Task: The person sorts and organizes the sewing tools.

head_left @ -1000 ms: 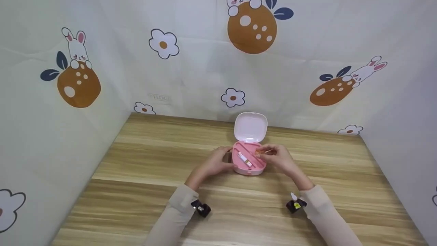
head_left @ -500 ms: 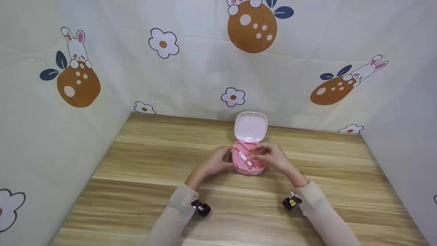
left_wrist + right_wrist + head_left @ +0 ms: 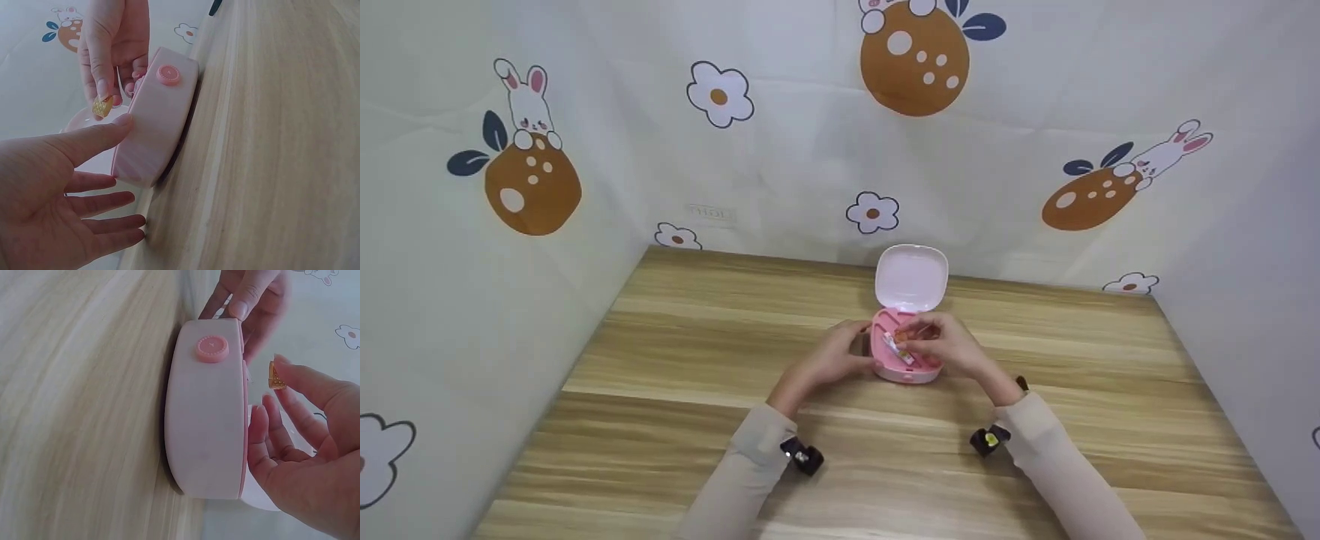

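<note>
A rounded pink box (image 3: 906,377) stands on the table with its pale lid (image 3: 911,277) raised at the back. In its pink tray lies a slim white tube (image 3: 891,345) with a printed label, set slantwise. My right hand (image 3: 945,346) is over the tray, pinching a small gold-coloured textured piece (image 3: 275,377) between thumb and index finger. In the head view that piece overlaps the tube's edge. My left hand (image 3: 832,356) is at the box's left side, fingers straight and spread, with the thumb at the front edge and fingertips right at the side wall.
The box sits near the back of the wood-grain table (image 3: 697,465). A pale curtain (image 3: 787,150) with rabbits, oranges and flowers hangs close behind and at both sides. Small black cameras (image 3: 802,456) are worn on both wrists.
My right hand has moved left across the tray with the gold-coloured piece, from the tray's right side to beside the white tube. My left hand and the box have stayed in place.
</note>
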The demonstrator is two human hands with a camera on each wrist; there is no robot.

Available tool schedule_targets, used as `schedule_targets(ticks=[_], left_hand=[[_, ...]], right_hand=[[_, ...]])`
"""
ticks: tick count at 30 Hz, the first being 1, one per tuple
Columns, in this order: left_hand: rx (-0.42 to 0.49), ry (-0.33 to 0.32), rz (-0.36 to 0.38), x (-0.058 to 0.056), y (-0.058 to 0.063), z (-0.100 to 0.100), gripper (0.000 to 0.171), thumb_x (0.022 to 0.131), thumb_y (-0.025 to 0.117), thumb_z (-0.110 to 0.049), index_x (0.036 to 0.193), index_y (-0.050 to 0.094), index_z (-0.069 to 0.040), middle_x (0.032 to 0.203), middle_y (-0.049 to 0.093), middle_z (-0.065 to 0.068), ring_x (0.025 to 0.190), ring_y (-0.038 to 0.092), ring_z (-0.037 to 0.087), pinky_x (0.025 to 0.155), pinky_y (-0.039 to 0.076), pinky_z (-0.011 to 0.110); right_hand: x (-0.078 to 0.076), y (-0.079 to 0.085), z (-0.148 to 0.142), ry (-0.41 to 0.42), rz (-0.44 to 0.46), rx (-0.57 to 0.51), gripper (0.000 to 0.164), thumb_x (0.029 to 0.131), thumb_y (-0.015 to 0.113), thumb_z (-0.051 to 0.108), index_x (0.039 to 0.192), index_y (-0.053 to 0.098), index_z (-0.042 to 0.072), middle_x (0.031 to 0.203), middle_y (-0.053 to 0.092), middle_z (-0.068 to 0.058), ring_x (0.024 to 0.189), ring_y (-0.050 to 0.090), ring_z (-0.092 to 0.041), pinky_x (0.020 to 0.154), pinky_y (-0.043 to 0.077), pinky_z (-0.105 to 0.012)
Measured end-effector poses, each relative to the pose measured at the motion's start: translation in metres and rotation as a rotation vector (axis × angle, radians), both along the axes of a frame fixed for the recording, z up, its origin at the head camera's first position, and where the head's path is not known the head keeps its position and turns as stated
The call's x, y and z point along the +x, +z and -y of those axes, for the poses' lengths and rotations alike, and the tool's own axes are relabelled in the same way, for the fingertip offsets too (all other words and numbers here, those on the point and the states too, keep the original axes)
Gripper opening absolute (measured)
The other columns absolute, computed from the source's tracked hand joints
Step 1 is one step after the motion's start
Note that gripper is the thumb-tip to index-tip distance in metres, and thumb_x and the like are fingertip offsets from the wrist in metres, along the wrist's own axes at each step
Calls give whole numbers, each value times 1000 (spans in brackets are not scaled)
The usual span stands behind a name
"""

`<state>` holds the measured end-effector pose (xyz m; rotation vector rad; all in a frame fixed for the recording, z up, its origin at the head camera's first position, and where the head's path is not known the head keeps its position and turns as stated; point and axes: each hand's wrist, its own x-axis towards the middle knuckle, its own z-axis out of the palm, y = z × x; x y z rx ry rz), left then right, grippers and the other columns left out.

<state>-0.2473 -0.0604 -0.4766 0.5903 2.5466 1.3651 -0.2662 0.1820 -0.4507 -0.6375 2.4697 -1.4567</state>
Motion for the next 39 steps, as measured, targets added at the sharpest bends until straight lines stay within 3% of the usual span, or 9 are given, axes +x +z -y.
schedule_targets(ticks=[8, 22, 28, 39], left_hand=[[-12, -4, -17, 1, 1, 0, 74, 91, 82, -17, 153, 48, 4, 152, 53, 27, 144, 47, 42, 125, 35, 54], [-24, -7, -32, 0, 2, 0, 73, 91, 82, -20, 152, 50, 4, 150, 55, 27, 143, 49, 41, 125, 36, 53], [-27, -3, -25, 1, 2, 0, 73, 92, 82, -20, 153, 49, 4, 150, 55, 26, 143, 49, 41, 125, 36, 53], [-9, -8, -21, 1, 3, 0, 74, 92, 82, -20, 153, 49, 5, 151, 54, 27, 144, 48, 41, 125, 36, 54]], right_hand=[[-3, -4, 5, 39, -39, 0, 24, 89, 78, -2, 110, 72, -14, 95, 72, -20, 80, 59, -12, 69, 49, -16], [-2, -12, 12, 66, -68, 1, 21, 84, 78, -7, 105, 75, -9, 87, 69, -13, 74, 56, -8, 65, 47, -16], [-4, -16, 12, 76, -139, 30, 21, 81, 80, -8, 101, 76, -8, 84, 69, -18, 71, 53, -6, 64, 44, -16], [-1, -17, 15, 86, -240, 108, 17, 83, 84, -3, 99, 79, -6, 81, 69, -15, 70, 49, -1, 63, 42, -16]])
